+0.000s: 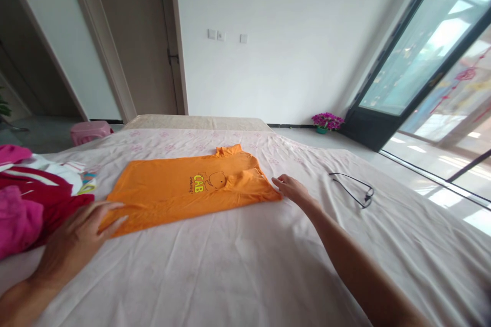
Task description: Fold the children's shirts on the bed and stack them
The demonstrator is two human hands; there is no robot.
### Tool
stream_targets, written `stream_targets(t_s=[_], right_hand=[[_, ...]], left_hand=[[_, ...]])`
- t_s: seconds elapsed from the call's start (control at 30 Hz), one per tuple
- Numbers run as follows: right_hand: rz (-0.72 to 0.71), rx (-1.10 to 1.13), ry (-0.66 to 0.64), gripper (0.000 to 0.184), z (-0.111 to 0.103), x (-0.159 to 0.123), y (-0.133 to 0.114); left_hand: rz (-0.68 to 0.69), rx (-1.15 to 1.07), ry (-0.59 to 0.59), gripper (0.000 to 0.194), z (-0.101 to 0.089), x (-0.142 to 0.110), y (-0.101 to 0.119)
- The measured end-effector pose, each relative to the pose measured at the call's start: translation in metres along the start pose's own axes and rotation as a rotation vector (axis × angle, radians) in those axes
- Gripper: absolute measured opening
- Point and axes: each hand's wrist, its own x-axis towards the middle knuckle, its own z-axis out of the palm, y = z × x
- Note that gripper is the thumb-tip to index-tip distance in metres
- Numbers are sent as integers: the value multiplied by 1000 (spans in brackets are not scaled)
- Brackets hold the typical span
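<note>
An orange T-shirt (153, 184) lies spread on the bed sheet, with one sleeve folded in over its front. Yellow letters reading "CAB" and a line drawing show on its chest. My left hand (82, 227) rests at the shirt's hem corner, fingers stretched out over the cloth and thumb apart. At the opposite end, beside the neck and shoulder, is my right hand (293, 189); its fingers point toward the shirt and are extended. Whether its lower fingers touch the cloth is unclear.
A pile of red, pink and white clothes (23, 204) lies at the left. Black-framed glasses (355, 191) lie on the sheet (238, 265) at the right. Beyond the bed are a pink stool (90, 133), a pot of purple flowers (327, 121) and a glass door (414, 51).
</note>
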Motion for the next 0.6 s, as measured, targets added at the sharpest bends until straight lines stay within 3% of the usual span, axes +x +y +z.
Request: stream_targets(t_s=[0.13,0.2,0.33,0.5,0.6], right_hand=[[-85,204,-219,34,-3,-16,22],[-151,251,-274,33,-1,-20,27],[-243,56,-133,28,3,-28,22],[-251,-104,93,19,-8,-32,13],[-238,-148,110,18,-14,-31,14]], left_hand=[[142,-211,-200,27,11,-3,5],[145,-231,-186,26,16,-3,5],[127,-213,-49,33,24,-4,2],[112,-169,16,28,26,-6,0],[125,-162,21,23,29,-6,-6]])
